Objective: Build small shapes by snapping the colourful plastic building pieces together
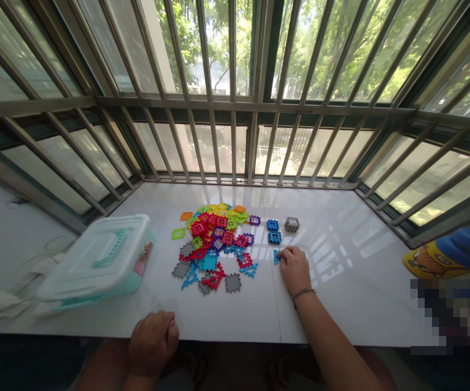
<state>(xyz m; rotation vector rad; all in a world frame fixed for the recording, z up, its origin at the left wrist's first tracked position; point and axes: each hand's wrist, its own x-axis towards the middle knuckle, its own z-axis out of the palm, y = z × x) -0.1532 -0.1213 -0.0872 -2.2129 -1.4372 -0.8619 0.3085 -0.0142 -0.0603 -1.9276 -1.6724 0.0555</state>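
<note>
Barred window behind white tabletop, right fingers pinched on blue piece, left fingers curled shut.

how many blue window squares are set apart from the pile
2: the far blue window square, beside the gray stack, and the near one just in front. More may be stacked underneath; the blue piece at the right hand is partly covered.

The single view comes from the head of the person, above the near edge of the surface. It faces forward and down, with the hands quite close in its lower part. It is wide, and reaches across the surface to the window bars at front and both sides.
</note>
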